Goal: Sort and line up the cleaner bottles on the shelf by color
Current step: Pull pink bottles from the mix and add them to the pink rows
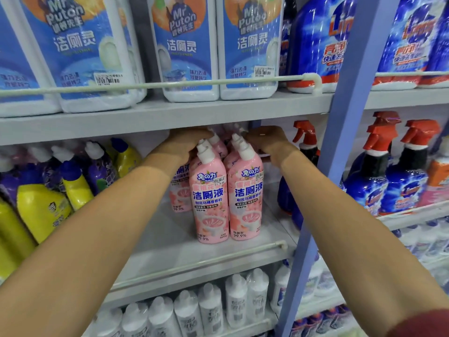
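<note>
Landmark: everything here is placed off the blue post (340, 132) that splits the rack.

Pink bottles (211, 198): stood upright in a tight bunch on the middle shelf (167, 242), just left of the post. Two are lined up side by side at the front, touching, and more are packed in behind.

Left hand (187, 142): reached in over the side of the bunch away from the post, with the fingers curled round the necks of the rear bottles. The fingertips are hidden by the caps, so how firm the grip is can't be told.

Right hand (267, 141): set on the post side of the bunch, with fingers and thumb curled in round a neck near the back.

Why the necks: probably because the bodies are jammed too close for fingers to be slipped between. With one hand on each side, the rows can be squared up together.

Yellow bottles (41, 210) and purple bottles (99, 171): well left of the post, mixed together, a few leaning. That bit looks unsorted tbh.

Spray bottles (405, 181): right of the post, red triggers, not touched by either hand.

Progress: pink looks pretty much grouped. A bare stretch of shelf is left between it and the yellow/purple mess, likely room for the next colour.

Watch out: tall, narrow bottles held only at the top could easily be tipped like dominoes, so gentle nudges are called for.
</note>
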`<state>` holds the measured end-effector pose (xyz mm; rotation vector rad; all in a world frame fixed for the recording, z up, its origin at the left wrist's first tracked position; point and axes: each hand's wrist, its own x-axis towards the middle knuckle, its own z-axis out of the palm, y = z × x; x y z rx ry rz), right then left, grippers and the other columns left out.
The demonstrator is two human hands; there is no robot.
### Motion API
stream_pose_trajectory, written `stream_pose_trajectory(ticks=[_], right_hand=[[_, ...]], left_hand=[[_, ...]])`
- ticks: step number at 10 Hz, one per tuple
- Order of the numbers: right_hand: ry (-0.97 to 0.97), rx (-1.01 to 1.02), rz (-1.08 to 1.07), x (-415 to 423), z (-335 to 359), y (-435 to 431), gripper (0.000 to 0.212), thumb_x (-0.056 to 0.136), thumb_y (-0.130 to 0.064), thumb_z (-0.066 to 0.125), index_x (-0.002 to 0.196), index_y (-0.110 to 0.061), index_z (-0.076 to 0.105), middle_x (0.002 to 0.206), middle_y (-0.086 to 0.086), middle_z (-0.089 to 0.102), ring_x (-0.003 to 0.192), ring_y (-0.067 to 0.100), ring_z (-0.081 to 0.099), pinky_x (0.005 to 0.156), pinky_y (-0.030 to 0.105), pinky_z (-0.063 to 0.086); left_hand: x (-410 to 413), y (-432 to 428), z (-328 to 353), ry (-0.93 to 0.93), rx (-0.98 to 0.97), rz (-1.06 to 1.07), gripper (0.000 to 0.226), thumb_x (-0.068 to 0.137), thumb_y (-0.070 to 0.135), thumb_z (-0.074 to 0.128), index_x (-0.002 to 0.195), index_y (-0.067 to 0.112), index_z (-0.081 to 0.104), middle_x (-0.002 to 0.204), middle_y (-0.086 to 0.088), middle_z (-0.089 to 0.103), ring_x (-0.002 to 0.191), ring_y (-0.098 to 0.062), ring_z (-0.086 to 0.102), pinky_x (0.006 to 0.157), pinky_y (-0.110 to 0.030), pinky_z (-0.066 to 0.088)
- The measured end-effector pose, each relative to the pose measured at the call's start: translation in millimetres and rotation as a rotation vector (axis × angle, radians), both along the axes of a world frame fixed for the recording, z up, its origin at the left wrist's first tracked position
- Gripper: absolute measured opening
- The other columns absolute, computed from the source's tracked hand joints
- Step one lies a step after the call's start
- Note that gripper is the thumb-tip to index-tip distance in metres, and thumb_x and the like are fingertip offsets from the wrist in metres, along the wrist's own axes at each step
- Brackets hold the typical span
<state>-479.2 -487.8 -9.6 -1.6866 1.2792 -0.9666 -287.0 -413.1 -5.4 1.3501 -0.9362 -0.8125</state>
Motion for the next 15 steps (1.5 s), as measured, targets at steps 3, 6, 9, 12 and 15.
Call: stream_pose_trajectory(ticks=[3,6,9,12,15], right_hand=[[-0.004,0.02,0.049,-1,3,5,0.039,0.084,-0.046,0.08,0.106,-0.014,0.074,0.108,0.011,0.075,0.099,0.026,0.072,0.089,0.044,0.062],[-0.015,-0.02,0.058,0,1,-1,0.039,0.086,-0.034,0.079,0.116,-0.009,0.074,0.11,0.015,0.074,0.1,0.03,0.073,0.088,0.047,0.062],[-0.066,-0.011,0.116,4,-10,-15,0.045,0.082,-0.046,0.082,0.115,-0.015,0.076,0.106,0.011,0.077,0.093,0.027,0.074,0.067,0.032,0.059],[-0.028,-0.002,0.035,9,-6,-19,0.051,0.082,-0.061,0.074,0.098,-0.012,0.074,0.097,0.008,0.077,0.09,0.025,0.074,0.078,0.037,0.063],[-0.143,-0.147,-0.082,10,-4,-42,0.033,0.087,-0.036,0.078,0.112,-0.015,0.076,0.125,0.009,0.073,0.116,0.027,0.066,0.107,0.04,0.051]], left_hand=[[1,-11,0,-0.19,0.012,0.075,0.023,0.093,-0.002,0.07,0.078,0.015,0.066,0.087,-0.009,0.066,0.076,-0.018,0.059,0.072,-0.029,0.051],[12,-21,0,-0.24,0.035,0.111,0.014,0.088,0.003,0.075,0.099,0.013,0.075,0.104,-0.012,0.069,0.09,-0.022,0.063,0.083,-0.035,0.053],[22,-25,-1,-0.17,0.108,0.054,0.017,0.094,0.006,0.07,0.082,0.018,0.066,0.076,-0.006,0.06,0.065,-0.016,0.057,0.061,-0.028,0.049],[31,-25,-2,-0.148,0.139,-0.011,0.015,0.094,0.015,0.07,0.081,0.02,0.065,0.063,0.003,0.06,0.055,-0.011,0.057,0.046,-0.016,0.048],[36,-38,-2,-0.142,0.075,-0.049,0.014,0.094,0.016,0.07,0.081,0.022,0.069,0.067,0.006,0.064,0.066,-0.011,0.058,0.056,-0.018,0.051]])
